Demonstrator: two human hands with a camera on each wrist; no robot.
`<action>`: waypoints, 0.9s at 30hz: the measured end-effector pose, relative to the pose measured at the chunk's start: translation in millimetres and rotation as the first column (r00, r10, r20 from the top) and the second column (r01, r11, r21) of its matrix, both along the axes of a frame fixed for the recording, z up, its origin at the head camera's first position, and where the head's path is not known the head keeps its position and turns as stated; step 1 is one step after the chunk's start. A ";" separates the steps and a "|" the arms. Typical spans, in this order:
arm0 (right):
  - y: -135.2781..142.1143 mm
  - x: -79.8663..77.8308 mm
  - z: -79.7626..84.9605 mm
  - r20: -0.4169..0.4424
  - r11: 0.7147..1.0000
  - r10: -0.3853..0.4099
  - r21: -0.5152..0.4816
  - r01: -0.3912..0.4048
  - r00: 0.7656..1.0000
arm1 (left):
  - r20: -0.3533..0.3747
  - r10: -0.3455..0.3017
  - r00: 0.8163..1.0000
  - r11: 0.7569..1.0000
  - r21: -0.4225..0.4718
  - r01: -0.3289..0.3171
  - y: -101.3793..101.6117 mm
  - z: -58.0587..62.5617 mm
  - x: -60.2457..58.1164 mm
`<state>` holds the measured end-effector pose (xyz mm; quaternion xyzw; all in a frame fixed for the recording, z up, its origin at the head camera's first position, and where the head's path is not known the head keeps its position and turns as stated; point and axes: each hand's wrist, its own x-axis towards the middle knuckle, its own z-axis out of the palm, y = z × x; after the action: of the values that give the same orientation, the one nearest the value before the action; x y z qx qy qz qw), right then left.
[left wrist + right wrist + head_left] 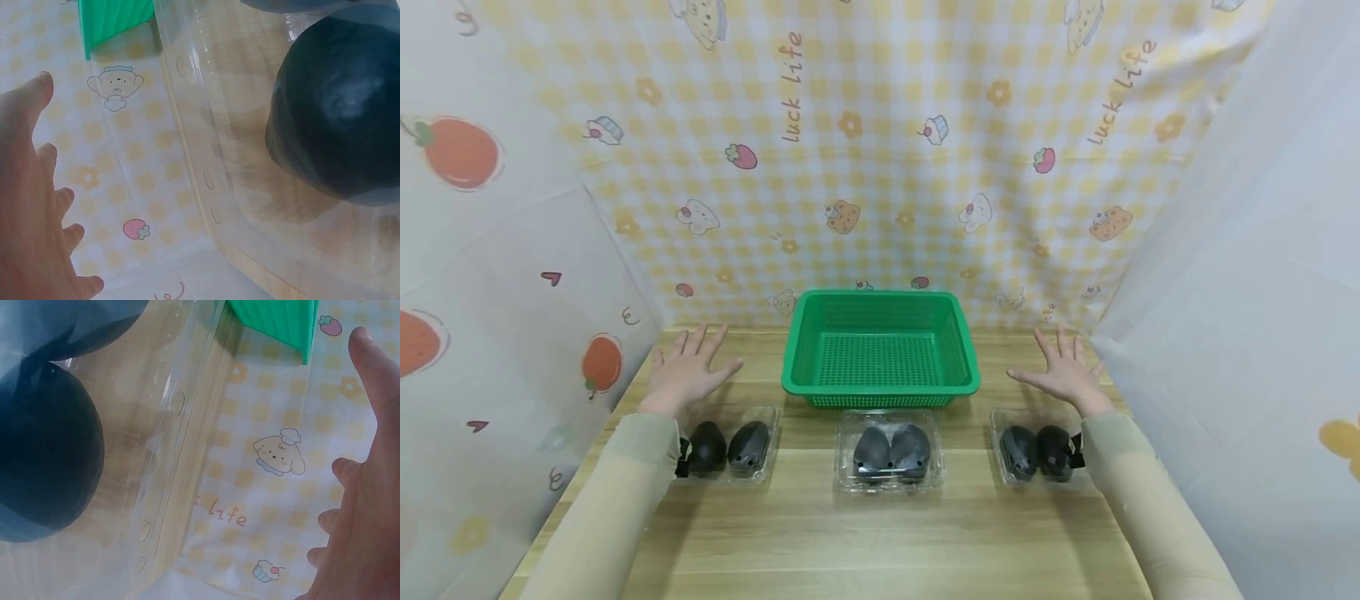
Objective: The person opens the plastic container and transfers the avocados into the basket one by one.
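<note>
My left hand is spread with straight fingers above the back left of the table, holding nothing. Below its wrist lies a clear plastic box with two dark, egg-shaped items inside. On the other side my right hand is likewise spread, nothing in its fingers. A similar clear box with two dark rounded items sits under that wrist, partly covered by the sleeve. Both wrist views show a dark item through clear plastic beside the hand.
A green perforated basket stands at the middle back of the table. Directly in front of it is another clear box with two dark items. Patterned cloth hangs behind, and pale sheets close off both sides.
</note>
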<state>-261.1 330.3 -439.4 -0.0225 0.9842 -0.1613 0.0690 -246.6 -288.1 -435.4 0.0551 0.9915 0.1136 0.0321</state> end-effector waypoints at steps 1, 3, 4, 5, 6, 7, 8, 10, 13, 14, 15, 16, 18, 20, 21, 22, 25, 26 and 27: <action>0.6 0.3 0.0 0.002 1.000 0.001 -0.002 -0.001 1.000 | 0.002 -0.002 1.000 1.000 -0.006 0.002 0.6 0.3 -0.1; 2.1 1.1 -0.2 0.004 1.000 0.003 -0.007 -0.003 1.000 | 0.003 -0.008 1.000 1.000 -0.010 0.008 2.5 1.4 -0.1; 3.1 1.4 -0.5 0.002 1.000 0.001 -0.008 -0.001 1.000 | 0.003 -0.011 1.000 1.000 -0.011 0.011 3.1 1.7 -0.7; 4.1 1.5 -1.1 -0.001 1.000 -0.002 -0.008 0.002 1.000 | 0.002 -0.012 1.000 1.000 -0.012 0.012 3.4 1.9 -1.2; 4.7 1.6 -1.4 -0.005 1.000 -0.003 -0.011 0.003 1.000 | 0.000 -0.012 1.000 1.000 -0.013 0.012 3.5 1.9 -2.0; 5.2 1.7 -1.7 -0.011 1.000 -0.001 -0.012 0.001 1.000 | -0.001 -0.011 1.000 1.000 -0.013 0.011 3.6 2.0 -2.5; 5.4 1.7 -2.2 -0.013 1.000 0.001 -0.012 -0.001 1.000 | -0.002 -0.010 1.000 1.000 -0.009 0.010 3.4 2.2 -2.6; 5.7 1.5 -2.9 -0.016 1.000 0.005 -0.008 -0.005 1.000 | -0.003 -0.006 1.000 1.000 -0.005 0.006 2.5 2.5 -2.8; 4.2 2.1 -3.7 -0.018 1.000 0.017 -0.010 -0.017 1.000 | -0.007 -0.001 1.000 1.000 0.000 0.001 0.6 1.9 -3.4; 3.9 2.2 -4.4 -0.016 1.000 0.018 -0.010 -0.018 1.000 | -0.007 -0.001 1.000 1.000 -0.001 0.001 0.1 1.5 -3.7; 3.5 2.4 -4.8 -0.018 1.000 0.019 -0.011 -0.019 1.000 | -0.007 -0.001 1.000 1.000 -0.004 0.001 -0.3 1.2 -4.3; 2.8 2.7 -5.0 -0.019 1.000 0.020 -0.012 -0.021 1.000 | -0.008 -0.002 1.000 1.000 -0.006 0.002 -0.7 0.8 -5.1; 2.0 2.3 -5.3 -0.021 1.000 0.020 -0.014 -0.021 1.000 | -0.009 -0.001 1.000 1.000 -0.013 0.001 -1.3 0.1 -7.3; 1.4 1.8 -5.6 -0.025 1.000 0.021 -0.010 -0.021 0.999 | -0.010 -0.002 1.000 1.000 -0.013 0.002 -1.6 -0.7 -9.7; 1.1 1.5 -5.6 -0.026 1.000 0.020 -0.011 -0.020 0.999 | -0.010 -0.002 1.000 1.000 -0.013 0.002 -1.7 -1.1 -10.8; 1.3 1.0 -5.9 -0.026 1.000 0.019 -0.011 -0.019 0.999 | -0.010 -0.002 1.000 1.000 -0.013 0.002 -1.8 -1.7 -12.0; 1.6 -0.3 -6.9 -0.021 1.000 0.014 -0.014 -0.014 1.000 | -0.005 -0.002 1.000 1.000 -0.011 0.002 -1.8 -3.2 -14.4; 1.9 -0.8 -7.4 -0.017 1.000 0.014 -0.017 -0.014 1.000 | -0.003 -0.002 1.000 1.000 -0.012 0.002 -1.8 -3.6 -14.7; 1.8 -1.1 -7.7 -0.013 1.000 0.013 -0.021 -0.013 1.000 | -0.001 -0.002 1.000 1.000 -0.011 0.002 -1.8 -4.0 -15.0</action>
<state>-262.2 332.1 -447.1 -0.0308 0.9828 -0.1708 0.0637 -261.6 -289.9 -439.4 0.0560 0.9921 0.1080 0.0322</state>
